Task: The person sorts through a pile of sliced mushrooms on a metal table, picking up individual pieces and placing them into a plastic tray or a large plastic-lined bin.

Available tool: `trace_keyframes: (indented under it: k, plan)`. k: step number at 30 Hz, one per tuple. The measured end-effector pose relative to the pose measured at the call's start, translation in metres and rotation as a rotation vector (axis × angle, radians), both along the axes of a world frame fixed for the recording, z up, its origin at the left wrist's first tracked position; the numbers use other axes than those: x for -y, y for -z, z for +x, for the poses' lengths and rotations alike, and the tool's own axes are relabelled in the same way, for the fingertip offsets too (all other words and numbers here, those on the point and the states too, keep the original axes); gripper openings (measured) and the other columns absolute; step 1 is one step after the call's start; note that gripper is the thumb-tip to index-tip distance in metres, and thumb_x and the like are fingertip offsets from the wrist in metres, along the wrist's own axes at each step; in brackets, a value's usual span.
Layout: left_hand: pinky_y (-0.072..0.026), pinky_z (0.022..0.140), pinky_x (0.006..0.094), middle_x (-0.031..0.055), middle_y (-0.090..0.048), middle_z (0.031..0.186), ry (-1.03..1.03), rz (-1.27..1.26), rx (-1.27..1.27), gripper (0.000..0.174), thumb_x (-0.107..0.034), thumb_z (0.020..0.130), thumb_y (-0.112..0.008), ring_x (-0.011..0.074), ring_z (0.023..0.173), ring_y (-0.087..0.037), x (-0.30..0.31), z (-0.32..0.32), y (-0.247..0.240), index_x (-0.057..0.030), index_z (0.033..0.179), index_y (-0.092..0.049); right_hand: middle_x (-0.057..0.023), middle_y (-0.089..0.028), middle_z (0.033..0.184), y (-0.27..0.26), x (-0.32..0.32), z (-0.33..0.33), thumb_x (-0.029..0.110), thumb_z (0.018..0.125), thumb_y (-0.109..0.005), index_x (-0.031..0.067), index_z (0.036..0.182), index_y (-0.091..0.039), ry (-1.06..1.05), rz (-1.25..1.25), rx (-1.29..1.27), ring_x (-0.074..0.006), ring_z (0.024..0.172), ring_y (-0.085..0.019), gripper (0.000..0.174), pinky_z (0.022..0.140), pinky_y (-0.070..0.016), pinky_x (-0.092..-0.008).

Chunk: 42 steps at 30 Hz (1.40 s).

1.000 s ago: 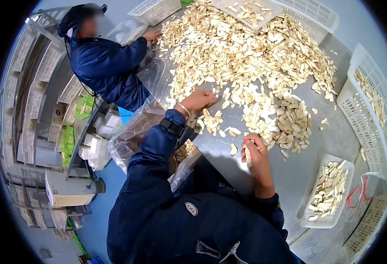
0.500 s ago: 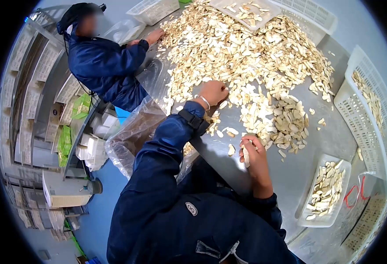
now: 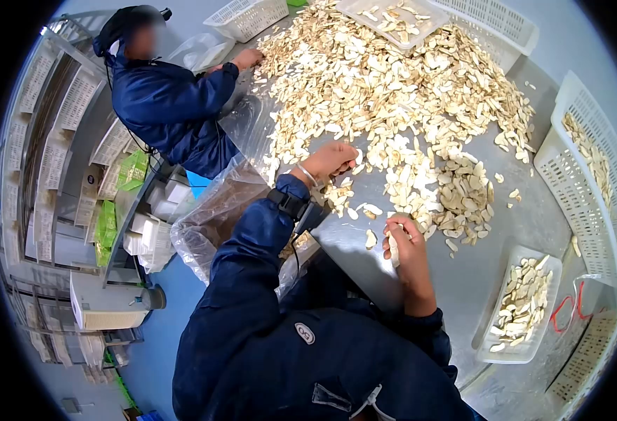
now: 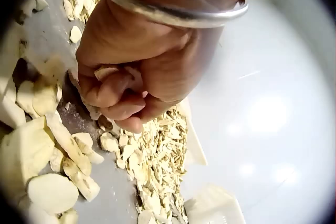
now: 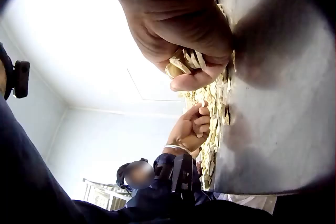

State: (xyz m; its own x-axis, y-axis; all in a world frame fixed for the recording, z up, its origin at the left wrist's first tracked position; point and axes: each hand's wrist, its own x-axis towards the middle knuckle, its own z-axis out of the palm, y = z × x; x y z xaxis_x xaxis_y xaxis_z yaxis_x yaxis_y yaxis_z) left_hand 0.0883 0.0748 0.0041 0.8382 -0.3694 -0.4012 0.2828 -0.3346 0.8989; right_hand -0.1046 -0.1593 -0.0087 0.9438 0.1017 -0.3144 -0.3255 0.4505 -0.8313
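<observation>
Pale dried slices (image 3: pixel 392 91) lie heaped over the steel table. My left hand (image 3: pixel 328 160), fingers curled, holds a pale slice (image 3: pixel 358 157) at the fingertips near the heap's front edge; the left wrist view shows a slice (image 4: pixel 106 72) inside the curled fingers of this hand (image 4: pixel 142 50). My right hand (image 3: pixel 409 254) grips several slices (image 3: pixel 393 247) above the table's front part. In the right wrist view these slices (image 5: pixel 181 65) show between the fingers and palm of my right hand (image 5: pixel 178 35). A greyer pile (image 3: pixel 465 193) sits right of the pale slices.
A white tray of slices (image 3: pixel 523 303) stands at the right, beside a tall perforated basket (image 3: pixel 580 175) and red cord (image 3: pixel 565 313). Another tray (image 3: pixel 392 21) rests on the heap. A plastic bag (image 3: pixel 210 221) hangs at the table's left edge. Another person (image 3: pixel 171 105) works at the upper left.
My left hand moved right toward the heap, then back a little to the left, and a slice now shows at its fingertips. My right hand has stayed nearly still with its slices.
</observation>
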Motion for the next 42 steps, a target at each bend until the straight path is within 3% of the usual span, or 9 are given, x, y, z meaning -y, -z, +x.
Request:
trace_keyframes:
  k: [3,10,14,18,21,25,26,33,42]
  plan:
    - [-0.0257,0.044,0.0238,-0.0041,-0.047,0.056,0.031,-0.004,-0.024,0.030,-0.028,0.099,-0.059,0.0059,0.047,-0.036,-0.002,0.001,0.000,-0.0073,0.077,-0.063,-0.0045,-0.060,0.091,0.000,0.000,0.000,0.018,0.099,-0.062,0.0037,0.110,-0.065,-0.001,-0.007,-0.003,-0.0110,0.070,-0.059,0.019,0.056,-0.0464,-0.0247]
    - [-0.0277,0.044,0.0211,-0.0026,-0.051,0.067,-0.139,-0.558,-0.164,0.023,-0.026,0.099,-0.059,0.0052,0.054,-0.040,0.008,-0.007,-0.021,-0.0058,0.088,-0.061,-0.0050,-0.061,0.091,-0.002,0.001,0.000,0.018,0.098,-0.062,0.0037,0.111,-0.064,-0.002,-0.012,-0.001,-0.0112,0.070,-0.059,0.019,0.057,-0.0465,-0.0247]
    - [-0.0340,0.046,0.0218,-0.0010,-0.062,0.077,-0.118,-0.159,-0.087,0.022,-0.026,0.099,-0.062,0.0061,0.057,-0.045,0.017,0.016,0.004,-0.0051,0.101,-0.066,-0.0050,-0.061,0.092,0.000,0.000,0.000,0.017,0.098,-0.062,0.0037,0.111,-0.064,-0.004,-0.005,0.010,-0.0111,0.070,-0.059,0.019,0.057,-0.0470,-0.0247]
    - [-0.0490,0.061,0.0315,0.0052,-0.068,0.078,0.073,0.285,0.429,0.038,-0.031,0.093,-0.069,0.0151,0.070,-0.064,0.044,0.019,0.020,-0.0023,0.117,-0.065,-0.0052,-0.062,0.091,0.000,0.001,0.000,0.017,0.098,-0.062,0.0040,0.111,-0.064,-0.010,0.010,0.003,-0.0110,0.070,-0.059,0.019,0.057,-0.0474,-0.0250]
    - [-0.0491,0.062,0.0332,0.0113,-0.067,0.074,0.208,0.559,0.967,0.036,-0.031,0.090,-0.071,0.0212,0.064,-0.064,0.057,0.018,0.024,-0.0061,0.115,-0.065,-0.0054,-0.063,0.091,-0.001,0.002,0.000,0.018,0.098,-0.062,0.0043,0.111,-0.064,-0.013,0.001,0.008,-0.0110,0.071,-0.059,0.019,0.057,-0.0476,-0.0251]
    - [-0.0462,0.057,0.0360,0.0146,-0.065,0.071,0.295,0.507,0.725,0.026,-0.031,0.088,-0.070,0.0249,0.060,-0.062,0.054,0.010,0.011,-0.0066,0.096,-0.065,-0.0058,-0.063,0.091,-0.003,0.003,0.000,0.019,0.098,-0.062,0.0040,0.111,-0.064,-0.008,-0.007,0.000,-0.0113,0.070,-0.060,0.020,0.056,-0.0477,-0.0250]
    - [-0.0456,0.057,0.0344,0.0111,-0.066,0.069,0.315,0.510,0.753,0.023,-0.028,0.090,-0.070,0.0196,0.062,-0.062,0.049,0.005,0.007,-0.0053,0.088,-0.065,-0.0058,-0.063,0.091,-0.003,0.003,0.000,0.019,0.097,-0.062,0.0038,0.111,-0.064,-0.009,-0.014,-0.002,-0.0115,0.070,-0.060,0.021,0.056,-0.0477,-0.0249]
    - [-0.0466,0.056,0.0303,0.0018,-0.068,0.070,0.270,0.352,0.403,0.016,-0.019,0.090,-0.072,0.0089,0.063,-0.061,-0.002,0.009,0.006,-0.0040,0.084,-0.068,-0.0055,-0.061,0.090,-0.007,0.000,0.000,0.019,0.098,-0.060,0.0030,0.110,-0.063,-0.008,-0.054,0.014,-0.0113,0.070,-0.059,0.020,0.057,-0.0459,-0.0247]
    - [-0.0549,0.068,0.0434,0.0148,-0.072,0.078,0.180,0.812,0.822,0.030,-0.037,0.090,-0.065,0.0348,0.072,-0.069,0.045,0.014,0.013,-0.0097,0.095,-0.076,-0.0055,-0.062,0.091,-0.005,0.002,0.000,0.019,0.098,-0.061,0.0032,0.110,-0.064,-0.011,-0.042,0.015,-0.0111,0.070,-0.059,0.021,0.057,-0.0470,-0.0247]
